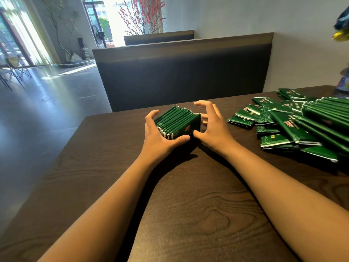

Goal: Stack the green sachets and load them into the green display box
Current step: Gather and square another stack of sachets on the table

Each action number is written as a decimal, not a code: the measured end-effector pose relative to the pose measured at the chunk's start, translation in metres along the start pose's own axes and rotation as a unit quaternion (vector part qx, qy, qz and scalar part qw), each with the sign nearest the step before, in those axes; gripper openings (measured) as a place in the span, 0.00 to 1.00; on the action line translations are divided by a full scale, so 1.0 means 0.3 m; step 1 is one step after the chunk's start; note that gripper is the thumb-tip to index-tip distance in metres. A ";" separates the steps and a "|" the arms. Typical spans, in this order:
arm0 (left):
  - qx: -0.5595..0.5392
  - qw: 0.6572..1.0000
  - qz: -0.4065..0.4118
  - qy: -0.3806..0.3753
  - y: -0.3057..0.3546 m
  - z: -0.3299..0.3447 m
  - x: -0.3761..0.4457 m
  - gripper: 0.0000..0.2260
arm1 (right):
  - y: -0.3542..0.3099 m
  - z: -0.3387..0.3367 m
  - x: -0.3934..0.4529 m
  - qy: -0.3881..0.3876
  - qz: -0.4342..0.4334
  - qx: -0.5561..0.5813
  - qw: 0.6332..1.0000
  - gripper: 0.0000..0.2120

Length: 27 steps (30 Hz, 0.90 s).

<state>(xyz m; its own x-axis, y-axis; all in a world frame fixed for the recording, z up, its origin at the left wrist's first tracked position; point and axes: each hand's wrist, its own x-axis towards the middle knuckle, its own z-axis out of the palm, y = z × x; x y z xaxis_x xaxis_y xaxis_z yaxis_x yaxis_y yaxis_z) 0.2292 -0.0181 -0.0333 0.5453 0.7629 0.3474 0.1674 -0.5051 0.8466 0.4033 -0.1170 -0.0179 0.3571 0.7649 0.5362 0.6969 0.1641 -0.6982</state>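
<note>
A: Item 1, nearest?
B: Dark wood table (188, 214), 2 bare forearms crossing it.
A: Item 2?
B: Bundle of green sachets (177, 121), on edge, mid-table. Left hand (160, 135) curls round its left end, thumb along the near face. Right hand (209, 127) spread wide, thumb at the near face, fingers arched clear; holds nothing.
A: Handling?
B: Likely light, slick, prone to fanning out. Squeeze both end faces together.
A: Item 3?
B: Loose sachet pile (294, 121), right, well apart. Display box: not identifiable.
</note>
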 end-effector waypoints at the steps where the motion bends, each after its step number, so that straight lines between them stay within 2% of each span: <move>1: 0.007 1.000 0.001 0.002 -0.004 -0.001 0.000 0.49 | 0.000 0.004 0.001 -0.009 0.000 0.007 1.000 0.35; 4: 0.015 1.000 0.006 0.008 -0.019 -0.003 0.009 0.45 | -0.002 0.003 0.007 -0.026 0.045 0.041 0.998 0.34; 8: 0.018 1.000 0.005 0.024 -0.031 -0.006 0.016 0.40 | -0.014 -0.010 0.011 -0.063 0.085 0.069 0.992 0.27; 10: 0.012 1.000 0.001 0.023 -0.037 -0.005 0.019 0.38 | -0.014 -0.014 0.015 -0.045 0.090 0.040 0.994 0.24; 12: 0.003 1.000 -0.004 0.019 -0.041 -0.010 0.021 0.38 | 0.001 -0.024 0.021 -0.002 0.103 -0.050 0.993 0.23; 14: -0.008 1.000 -0.009 0.016 -0.040 -0.014 0.022 0.38 | 0.036 -0.047 0.027 0.018 0.131 -0.196 0.972 0.25; 16: -0.015 1.000 -0.014 0.016 -0.035 -0.015 0.020 0.39 | 0.077 -0.078 0.034 0.000 0.190 -0.324 0.927 0.30; 19: -0.023 1.000 -0.016 0.014 -0.030 -0.016 0.018 0.39 | 0.123 -0.112 0.037 -0.051 0.292 -0.407 0.864 0.36; 21: -0.026 0.999 -0.016 0.011 -0.030 -0.016 0.018 0.39 | 0.137 -0.121 0.035 -0.085 0.322 -0.431 0.839 0.37; 23: -0.028 0.999 -0.016 0.009 -0.029 -0.015 0.017 0.39 | 0.144 -0.117 0.035 -0.116 0.326 -0.446 0.825 0.36; 27: -0.024 0.999 -0.017 0.012 -0.027 -0.013 0.019 0.39 | 0.107 -0.094 0.038 -0.128 0.295 -0.447 0.835 0.31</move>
<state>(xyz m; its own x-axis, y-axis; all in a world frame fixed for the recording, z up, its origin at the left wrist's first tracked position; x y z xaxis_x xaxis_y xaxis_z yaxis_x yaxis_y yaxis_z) 0.2277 -0.0079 -0.0366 0.5201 0.7893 0.3265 0.1454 -0.4585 0.8767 0.4472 -0.1206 -0.0207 0.7370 0.6754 0.0245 0.6735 -0.7309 -0.1105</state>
